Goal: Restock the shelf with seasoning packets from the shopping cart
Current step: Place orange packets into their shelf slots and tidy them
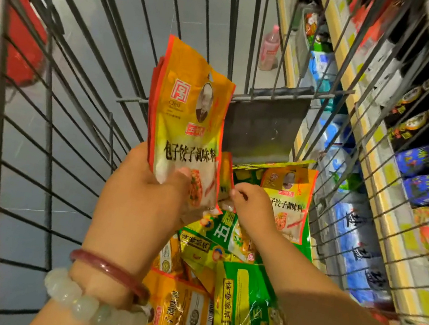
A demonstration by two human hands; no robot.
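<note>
Left hand [144, 193]: grips a fanned stack of orange-yellow foil seasoning packets [189, 119], thumb across the front, held upright above the cart, prob. so more can be added before the trip to the shelf.
Right hand [251, 204]: down in the cart, fingers curled, pinching the edge of another orange-yellow packet [226, 176] just beside the stack.
Loose stock: green & yellow seasoning packets [251, 301] lie in a heap on the floor of the grey wire shopping cart [50, 99].
Shelf: yellow-edged store shelving [390, 172] on the right, seen through the cart wires, near.
Hard to tell: count in the stack; shelf slot for these packets; lower heap cut off; right fingertips partly hidden.
Also: pink plastic bottle [270, 46] on the floor beyond the cart.
</note>
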